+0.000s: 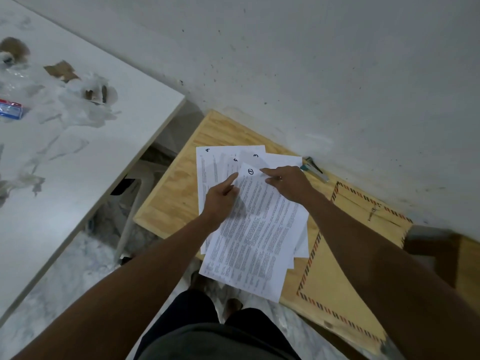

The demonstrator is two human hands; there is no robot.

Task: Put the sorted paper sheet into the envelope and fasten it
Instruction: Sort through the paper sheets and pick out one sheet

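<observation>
Several printed paper sheets [255, 229] lie loosely overlapped on a small wooden table [171, 188]; hand-written numbers mark their top corners, and the top sheet carries a circled 1. My left hand [220, 197] rests on the sheets with its index finger stretched toward that corner. My right hand [285, 184] presses on the sheets from the right, its index finger pointing at the same corner. A brown envelope [335, 276] with a red and dark striped border lies to the right, partly under the sheets, its flap with a metal clasp [372, 213] open toward the wall.
A stapler [315, 168] lies by the grey wall behind the sheets. A white table [78, 157] on the left holds plastic wrap, cardboard scraps and a small blue and red packet [10, 108]. A gap to the floor separates the two tables.
</observation>
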